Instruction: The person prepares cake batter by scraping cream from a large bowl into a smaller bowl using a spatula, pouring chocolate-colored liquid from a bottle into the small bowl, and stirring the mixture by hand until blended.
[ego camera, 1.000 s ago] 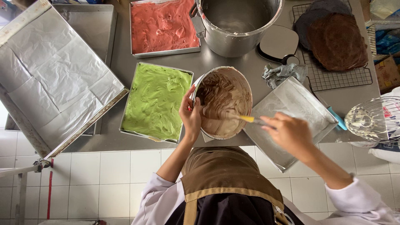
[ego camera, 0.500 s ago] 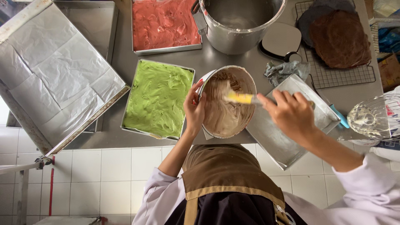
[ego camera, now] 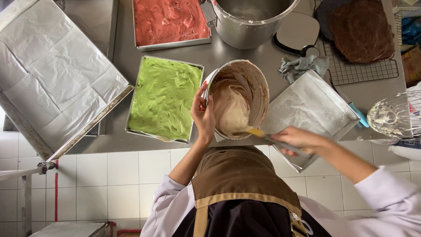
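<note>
the grey metal table [ego camera: 245, 55] fills the top of the view and carries almost all the things. the biggest thing is a big tray lined with white paper [ego camera: 52, 74] at the far left, tilted up on one side. next is the pan of green batter [ego camera: 164, 98], lying flat near the middle, and above it the pan of red batter [ego camera: 169, 19]. beside the red one stands a tall metal pot [ego camera: 250, 19]. at the top right a brown cake [ego camera: 362, 28] lies on a wire rack [ego camera: 366, 70]. a smaller pan lined with paper [ego camera: 307, 109] sits tilted at the right, just beside the mixing bowl [ego camera: 258, 85]. the bowl is in the middle, between the green pan and the lined pan, tipped toward the person, with brown batter [ego camera: 232, 112] inside. the left hand [ego camera: 204, 116] grips the bowl's rim, thumb inside and fingers curled round the outside. the right hand [ego camera: 298, 140] is closed round the handle of a spatula [ego camera: 258, 133], whose yellow end touches the batter at the bowl's low edge. a wire whisk [ego camera: 394, 116] shows at the far right edge. a crumpled grey cloth [ego camera: 302, 66] lies above the lined pan, and a blue handle [ego camera: 358, 115] pokes out beside it.
</note>
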